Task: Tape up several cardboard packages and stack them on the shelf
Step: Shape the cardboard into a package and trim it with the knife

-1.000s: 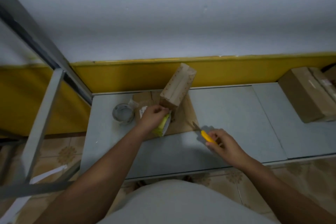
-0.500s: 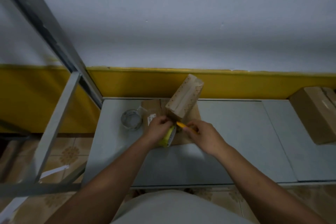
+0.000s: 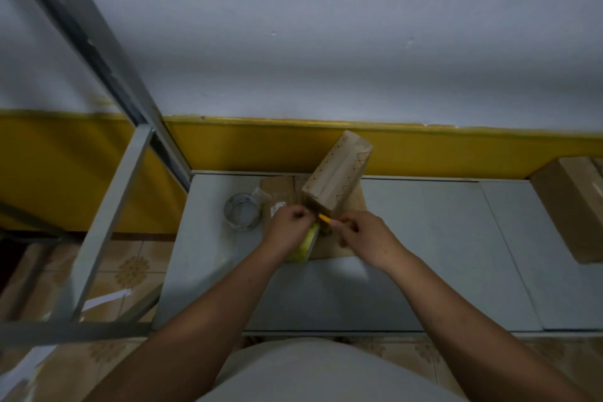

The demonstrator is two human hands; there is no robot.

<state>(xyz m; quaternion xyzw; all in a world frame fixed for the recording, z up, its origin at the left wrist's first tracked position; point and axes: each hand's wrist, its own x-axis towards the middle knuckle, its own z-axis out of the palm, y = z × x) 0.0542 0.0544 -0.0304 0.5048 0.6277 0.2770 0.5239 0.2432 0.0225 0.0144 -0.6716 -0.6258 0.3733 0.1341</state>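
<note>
A second earlier the right hand [image 3: 365,238] had been out over the bare bench [image 3: 424,238], well to the right of the package [image 3: 336,179], with the yellow cutter [image 3: 326,220] pinched in it. It had since swung left. The cutter's tip now lay at the near end of the package, just beside the left hand [image 3: 288,222]. The right fingers were curled and gripping the cutter's handle.

The left hand had barely moved. Its fingers were curled at the package's near corner, apparently round the top of a yellow-green tape dispenser [image 3: 305,246] that showed below the palm. Whether a strip of tape ran between them was too small to tell.

The package itself stood tilted, its far end raised toward the wall, on a flat sheet of cardboard [image 3: 354,206] at the left part of the bench. A clear tape roll [image 3: 243,210] lay just left of it, and another box [image 3: 574,206] sat far to the right.

The move probably meant the strip was laid and was about to be cut. This package looked nearly sealed but not yet stacked.
</note>
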